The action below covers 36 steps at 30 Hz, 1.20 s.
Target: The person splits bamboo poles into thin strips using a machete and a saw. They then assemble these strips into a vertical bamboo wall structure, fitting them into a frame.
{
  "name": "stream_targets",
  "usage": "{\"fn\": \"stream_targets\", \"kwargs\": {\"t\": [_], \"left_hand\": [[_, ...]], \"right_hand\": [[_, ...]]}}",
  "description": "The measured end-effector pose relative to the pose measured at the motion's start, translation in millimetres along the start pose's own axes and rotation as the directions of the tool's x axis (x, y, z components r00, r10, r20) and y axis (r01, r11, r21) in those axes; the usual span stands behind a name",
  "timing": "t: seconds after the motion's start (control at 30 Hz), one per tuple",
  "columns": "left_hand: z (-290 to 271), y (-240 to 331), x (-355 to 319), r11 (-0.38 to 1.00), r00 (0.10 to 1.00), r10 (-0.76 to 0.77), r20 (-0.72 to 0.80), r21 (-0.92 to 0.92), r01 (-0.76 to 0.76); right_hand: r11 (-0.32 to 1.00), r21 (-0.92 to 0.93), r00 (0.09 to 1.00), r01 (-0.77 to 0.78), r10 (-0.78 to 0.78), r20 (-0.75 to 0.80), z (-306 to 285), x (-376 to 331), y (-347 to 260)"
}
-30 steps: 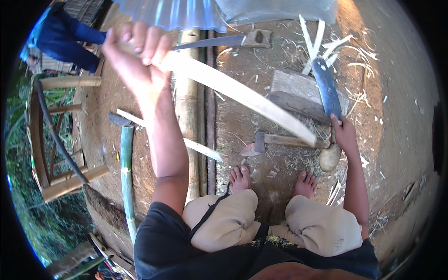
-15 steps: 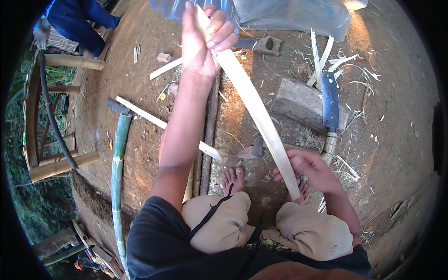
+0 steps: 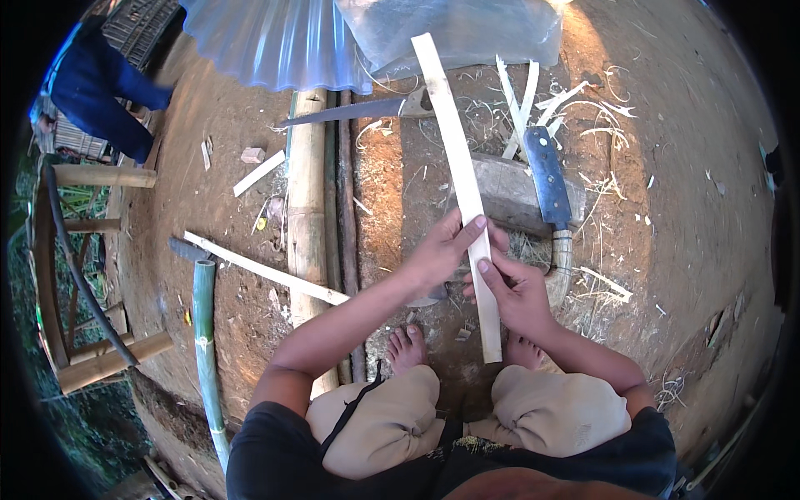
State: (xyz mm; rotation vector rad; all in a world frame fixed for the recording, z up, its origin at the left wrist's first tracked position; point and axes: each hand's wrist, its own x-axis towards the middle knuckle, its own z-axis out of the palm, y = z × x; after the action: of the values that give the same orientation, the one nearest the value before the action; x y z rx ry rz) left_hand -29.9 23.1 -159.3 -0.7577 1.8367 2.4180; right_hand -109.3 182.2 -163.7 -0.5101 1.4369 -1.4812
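A long pale bamboo strip [image 3: 457, 146] runs from the plastic sheeting down toward my feet, held in both hands. My left hand [image 3: 450, 246] grips it from the left, thumb across its face. Just below, my right hand [image 3: 518, 287] closes on it from the right, its thumb pressed on the strip. Beyond my right hand lies a broad-bladed machete [image 3: 548, 179] with a pale handle, its blade against a wooden block [image 3: 508, 192]. A handsaw [image 3: 346, 111] rests across the bamboo poles farther off.
Thick bamboo poles [image 3: 307, 200] lie lengthwise left of centre. A green bamboo pole [image 3: 204, 333] and a hammer [image 3: 190, 250] under a pale strip [image 3: 262, 268] are farther left. Clear corrugated sheeting [image 3: 267, 42] is at the top. Someone in blue trousers [image 3: 104, 92] is at the upper left.
My left hand has come down from the strip's far end to its middle. My right hand, loose near the lower end before, now grips the strip too. The view has shifted.
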Motion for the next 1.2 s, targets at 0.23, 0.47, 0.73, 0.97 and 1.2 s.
{"fn": "stream_targets", "kwargs": {"t": [0.23,0.47,0.73,0.97,1.2], "left_hand": [[-22,17,5,0.967,0.983,-0.06,-0.174,-0.254,0.014],[-19,31,-7,0.899,0.989,-0.077,-0.128,-0.437,0.013],[-23,31,-15,0.914,0.992,-0.127,0.029,-0.384,0.128],[3,41,-21,0.941,0.99,-0.12,-0.078,-0.327,0.089],[16,39,-35,0.932,0.94,-0.334,-0.068,-0.171,0.319]], "right_hand": [[0.619,-0.785,0.7,0.04,-0.578,-0.42,-94,25,18],[0.851,-0.426,0.895,-0.306,0.105,-0.433,-150,33,76],[0.998,0.018,0.93,-0.063,0.065,-0.361,-129,39,52],[0.727,-0.559,0.808,0.399,-0.567,-0.161,-77,12,5],[0.235,-0.883,0.786,0.406,-0.583,0.206,-56,17,-37]]}}
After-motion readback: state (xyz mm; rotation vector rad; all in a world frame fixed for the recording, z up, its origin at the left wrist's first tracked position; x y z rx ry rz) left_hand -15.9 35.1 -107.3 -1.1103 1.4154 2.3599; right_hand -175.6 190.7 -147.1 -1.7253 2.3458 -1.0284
